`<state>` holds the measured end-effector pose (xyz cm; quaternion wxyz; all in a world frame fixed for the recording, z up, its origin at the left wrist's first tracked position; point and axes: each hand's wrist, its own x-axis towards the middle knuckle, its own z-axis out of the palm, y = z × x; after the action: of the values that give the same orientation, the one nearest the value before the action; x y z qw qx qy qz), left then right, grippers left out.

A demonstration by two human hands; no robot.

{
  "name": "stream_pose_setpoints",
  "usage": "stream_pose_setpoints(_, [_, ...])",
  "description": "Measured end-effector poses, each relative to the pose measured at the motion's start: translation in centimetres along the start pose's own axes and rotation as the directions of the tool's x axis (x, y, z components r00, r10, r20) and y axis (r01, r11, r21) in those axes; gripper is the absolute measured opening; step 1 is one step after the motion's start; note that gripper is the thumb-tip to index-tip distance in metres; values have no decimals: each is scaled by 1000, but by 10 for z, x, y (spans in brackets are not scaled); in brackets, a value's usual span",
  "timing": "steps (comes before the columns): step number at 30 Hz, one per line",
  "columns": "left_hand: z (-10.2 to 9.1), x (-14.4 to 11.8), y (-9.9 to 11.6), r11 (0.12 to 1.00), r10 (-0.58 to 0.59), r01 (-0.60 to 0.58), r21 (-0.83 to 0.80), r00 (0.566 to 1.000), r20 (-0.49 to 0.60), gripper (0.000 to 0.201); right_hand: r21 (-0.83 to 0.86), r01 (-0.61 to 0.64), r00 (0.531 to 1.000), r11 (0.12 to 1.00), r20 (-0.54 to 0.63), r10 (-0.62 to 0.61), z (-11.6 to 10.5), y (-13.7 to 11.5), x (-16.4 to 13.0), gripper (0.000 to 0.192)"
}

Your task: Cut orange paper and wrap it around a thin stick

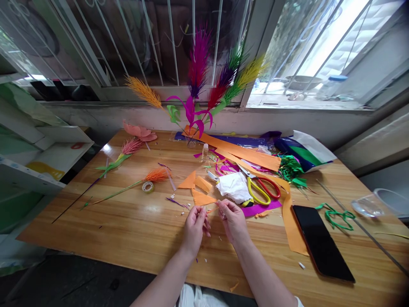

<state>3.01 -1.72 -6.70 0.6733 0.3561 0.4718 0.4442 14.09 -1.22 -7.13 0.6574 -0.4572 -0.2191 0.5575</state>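
Observation:
Near the front middle of the table, my left hand (195, 224) and my right hand (232, 218) are close together with fingertips pinched. A thin strip of orange paper (211, 209) runs between them, an end in each hand. Just beyond my fingers is a pointed orange paper piece (202, 198); whether it touches them I cannot tell. Smaller orange pieces, a triangle (188, 181) and a folded bit (203, 184), lie behind it. Right of these are a crumpled white tissue (234, 186) and scissors (262, 190) with yellow and red handles.
A tape roll (147, 186) lies beside an orange grass-like stem (156, 175); a pink one (131, 146) lies farther left. Colourful plumes (198, 64) stand at the back near a small bottle (205, 152). A black phone (321, 243), green cord (338, 216) and metal rod (361, 228) occupy the right.

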Motion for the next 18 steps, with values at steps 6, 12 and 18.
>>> stream_pose_setpoints(6, [1, 3, -8, 989, 53, -45, 139, 997, -58, 35, -7, -13, 1000, 1000, 15, 13, 1, -1, -2, 24])
stream_pose_setpoints(12, [1, 6, -3, 990, -25, 35, 134, 997, -77, 46, -53, 13, 999, 999, 42, -11, 0, -1, -2, 22])
stream_pose_setpoints(18, [-3, 1, 5, 994, -88, 90, 65, 996, -27, 44, -53, 10, 1000, 999, 28, -9, 0, -3, -1, 24])
